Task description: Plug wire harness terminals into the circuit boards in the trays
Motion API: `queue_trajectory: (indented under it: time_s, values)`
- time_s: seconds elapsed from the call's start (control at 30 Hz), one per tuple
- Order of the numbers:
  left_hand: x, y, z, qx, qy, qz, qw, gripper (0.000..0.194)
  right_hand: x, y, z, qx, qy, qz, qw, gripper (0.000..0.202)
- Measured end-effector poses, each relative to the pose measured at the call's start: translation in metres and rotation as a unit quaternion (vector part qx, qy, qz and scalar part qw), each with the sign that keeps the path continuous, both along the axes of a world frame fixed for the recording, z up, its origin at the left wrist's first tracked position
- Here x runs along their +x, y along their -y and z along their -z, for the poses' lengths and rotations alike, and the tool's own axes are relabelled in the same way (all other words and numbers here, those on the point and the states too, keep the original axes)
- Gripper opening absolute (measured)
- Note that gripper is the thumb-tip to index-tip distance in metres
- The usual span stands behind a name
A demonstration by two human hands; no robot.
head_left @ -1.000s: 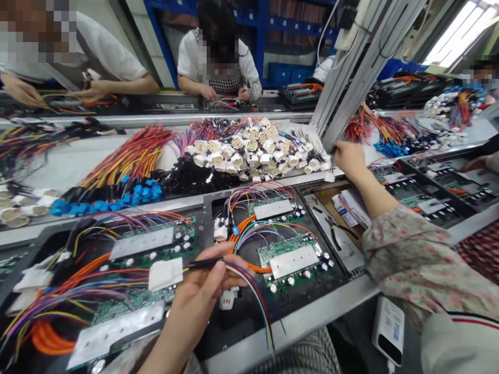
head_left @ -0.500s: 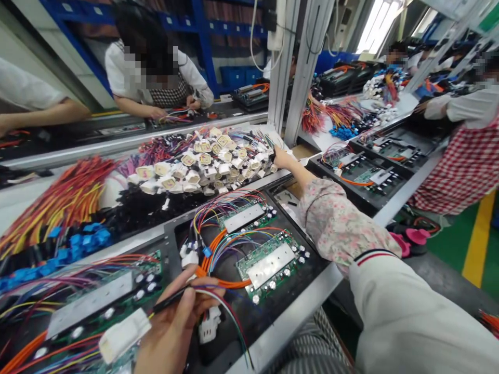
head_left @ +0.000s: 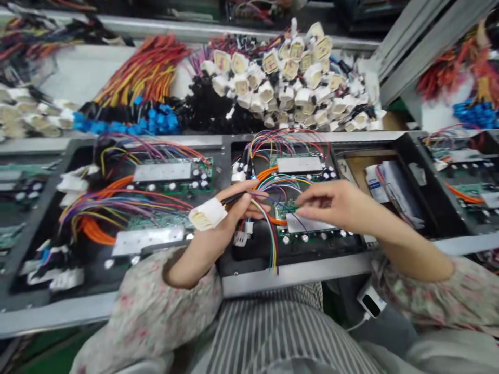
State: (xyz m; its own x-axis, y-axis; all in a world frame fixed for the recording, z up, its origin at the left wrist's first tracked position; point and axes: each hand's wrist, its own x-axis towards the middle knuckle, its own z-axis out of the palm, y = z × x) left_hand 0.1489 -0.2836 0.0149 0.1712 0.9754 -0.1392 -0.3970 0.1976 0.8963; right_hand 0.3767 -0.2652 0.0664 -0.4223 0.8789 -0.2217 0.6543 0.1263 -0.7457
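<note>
My left hand (head_left: 218,231) is closed around a wire harness, with its white connector (head_left: 208,214) pointing left past the thumb. Loose ends of the harness's coloured wires (head_left: 272,234) hang down over the tray's front edge. My right hand (head_left: 343,205) reaches in from the right, thumb and fingers drawn together above a green circuit board with a silver plate (head_left: 307,224). A thin dark blue wire passes by its fingertips; whatever they pinch is too small to make out. Orange cables (head_left: 268,174) and a second plated board (head_left: 300,164) lie in the same black tray.
Another black tray (head_left: 70,156) with wired boards sits at left. Behind are piles of white connectors (head_left: 286,96), blue connectors (head_left: 148,122) and red-yellow wires (head_left: 146,67). At right stand a box section with papers (head_left: 393,187) and a metal post (head_left: 421,52).
My right hand has come back from the white connector pile to above the board beside my left hand. The left hand still holds the harness. The view has turned downward.
</note>
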Motion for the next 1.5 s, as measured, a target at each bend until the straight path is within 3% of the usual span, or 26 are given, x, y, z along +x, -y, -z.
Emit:
queue_trajectory:
  time_s: [0.1, 0.27, 0.37, 0.5, 1.0, 1.2, 1.37, 1.5]
  values:
    - [-0.002, 0.001, 0.000, 0.017, -0.005, 0.000, 1.000, 0.018, -0.018, 0.013, 0.015, 0.015, 0.003, -0.022, 1.000, 0.016]
    - [-0.008, -0.002, 0.000, -0.031, -0.012, 0.011, 0.999, 0.019, -0.025, 0.011, 0.035, 0.115, -0.011, 0.092, 0.989, 0.008]
    - [-0.011, -0.003, 0.001, -0.078, -0.014, 0.025, 0.997, 0.025, -0.027, 0.011, 0.045, 0.130, -0.002, 0.061, 0.990, 0.008]
    - [-0.014, -0.001, 0.000, -0.085, -0.030, 0.020, 0.996, 0.027, -0.029, 0.012, 0.052, 0.154, 0.031, 0.034, 0.987, 0.009]
    - [-0.014, 0.003, 0.000, -0.037, -0.044, -0.010, 0.998, 0.021, -0.030, 0.013, 0.050, 0.192, 0.073, 0.005, 0.979, 0.010]
    - [-0.013, 0.003, -0.002, -0.051, -0.064, -0.020, 0.996, 0.020, -0.030, 0.011, 0.052, 0.223, 0.111, -0.028, 0.968, 0.012]
    - [-0.014, 0.003, 0.001, -0.044, -0.060, -0.028, 0.997, 0.021, -0.030, 0.015, 0.037, 0.174, 0.079, -0.012, 0.982, 0.013]
    - [-0.014, 0.001, 0.004, -0.048, -0.068, -0.035, 0.996, 0.021, -0.031, 0.019, 0.026, 0.104, 0.042, -0.065, 0.992, 0.012]
